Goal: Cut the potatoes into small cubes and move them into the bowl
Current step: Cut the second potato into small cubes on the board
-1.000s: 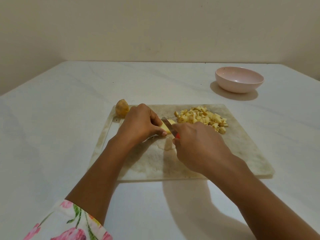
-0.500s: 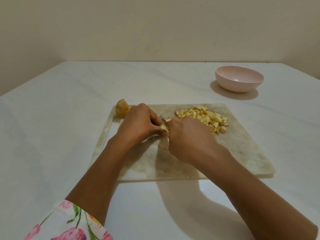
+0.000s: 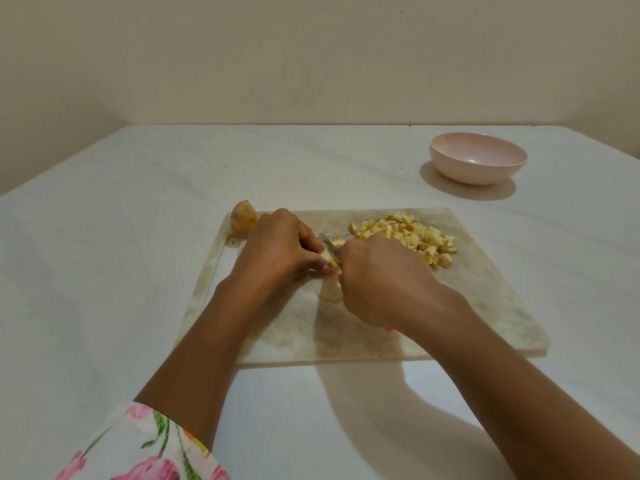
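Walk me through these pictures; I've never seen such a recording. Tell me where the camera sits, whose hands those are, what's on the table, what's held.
No machine here: a person wears one camera on the head, looking forward and down at their own hands. On the white table lies a pale marbled cutting board. The left hand pins a yellow potato piece to it with curled fingers; the right hand grips a small knife, blade against that piece. A pile of small potato cubes sits on the board's far right, an uncut brown potato at its far left corner. The round pink bowl stands apart, farther right, with no cubes in it.
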